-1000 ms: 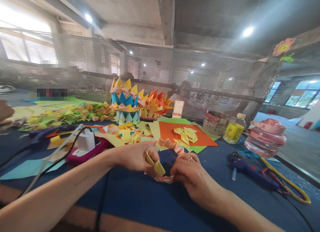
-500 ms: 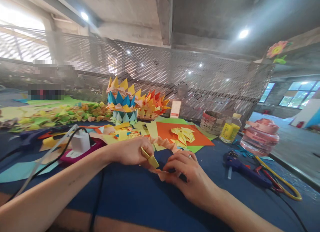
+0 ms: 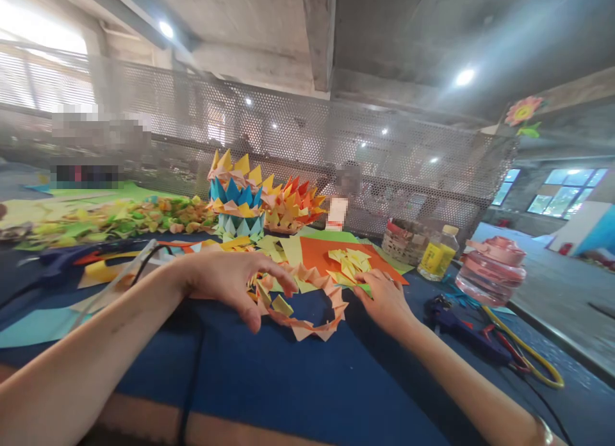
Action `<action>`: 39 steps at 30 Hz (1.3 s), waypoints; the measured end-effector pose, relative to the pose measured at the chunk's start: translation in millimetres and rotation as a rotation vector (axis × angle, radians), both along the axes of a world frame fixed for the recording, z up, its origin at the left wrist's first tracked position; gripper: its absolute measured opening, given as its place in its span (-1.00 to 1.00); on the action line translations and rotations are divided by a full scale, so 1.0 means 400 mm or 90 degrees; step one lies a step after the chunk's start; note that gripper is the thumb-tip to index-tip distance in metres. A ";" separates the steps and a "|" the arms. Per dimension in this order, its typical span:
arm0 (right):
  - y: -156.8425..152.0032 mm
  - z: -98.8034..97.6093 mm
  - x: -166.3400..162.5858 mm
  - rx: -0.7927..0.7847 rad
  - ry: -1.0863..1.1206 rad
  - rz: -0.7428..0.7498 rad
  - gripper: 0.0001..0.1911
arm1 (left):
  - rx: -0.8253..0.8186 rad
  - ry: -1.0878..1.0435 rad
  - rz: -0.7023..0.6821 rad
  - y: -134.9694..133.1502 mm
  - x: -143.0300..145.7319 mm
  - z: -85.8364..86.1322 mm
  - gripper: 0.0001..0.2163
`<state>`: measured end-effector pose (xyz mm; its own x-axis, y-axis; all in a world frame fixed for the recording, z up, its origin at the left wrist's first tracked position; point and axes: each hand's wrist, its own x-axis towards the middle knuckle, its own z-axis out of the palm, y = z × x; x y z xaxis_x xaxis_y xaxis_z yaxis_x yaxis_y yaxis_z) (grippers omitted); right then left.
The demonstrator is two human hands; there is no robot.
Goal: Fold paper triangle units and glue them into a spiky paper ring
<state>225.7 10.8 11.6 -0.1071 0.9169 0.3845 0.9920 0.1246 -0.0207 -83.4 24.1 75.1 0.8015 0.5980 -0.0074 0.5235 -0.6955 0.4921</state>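
left hand [image 3: 225, 282]: spread loose, hovering just over peach paper ring [image 3: 312, 329] | ring: flat on blue tabletop [image 3: 288, 382] between both hands, yellow folded unit [image 3: 282, 304] tucked in | right hand [image 3: 384, 298]: fingertips at yellow units pile [image 3: 350, 261] on orange sheet [image 3: 314, 254], pinching or not, can't tell

The ring [image 3: 336, 305] is peach, with one yellow piece [image 3: 282, 305] at its nine o'clock. The cloth [image 3: 288, 382] is dark blue. At the ring's one o'clock, an orange sheet [image 3: 314, 254] bears pale yellow pieces [image 3: 350, 263]. At eleven o'clock, a tower [image 3: 235, 196] is banded yellow, peach, blue and pale blue, and a crown [image 3: 294, 206] is orange, red and yellow. At three o'clock are a blue glue gun [image 3: 461, 318], a yellow cord [image 3: 528, 355] and a pink jar [image 3: 490, 270]. The screen [image 3: 336, 145] is grey, dotted with holes.
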 end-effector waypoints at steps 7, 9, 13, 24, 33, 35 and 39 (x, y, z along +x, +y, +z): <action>0.017 0.009 -0.017 0.003 -0.092 -0.001 -0.82 | -0.068 -0.251 0.021 0.006 0.032 -0.005 -0.77; 0.017 0.008 -0.019 0.012 -0.102 0.005 -0.83 | -0.093 -0.317 0.062 0.013 0.059 -0.016 -0.78; 0.020 -0.001 -0.016 0.033 -0.103 0.008 -0.78 | -0.051 -0.325 0.082 0.015 0.117 -0.015 -0.79; -0.022 0.042 -0.046 0.136 -0.028 0.036 -0.83 | 0.337 -0.297 0.135 0.038 0.209 -0.031 -0.86; -0.075 0.047 -0.098 0.126 0.130 0.153 -0.89 | 0.647 0.003 0.057 -0.029 0.207 -0.028 -0.71; -0.087 0.049 -0.105 0.135 0.188 0.215 -0.88 | 0.609 -0.009 0.067 -0.026 0.203 -0.033 -0.73; -0.102 0.053 -0.106 0.175 0.299 0.294 -0.87 | 0.387 -0.171 0.133 -0.022 0.191 -0.035 -0.65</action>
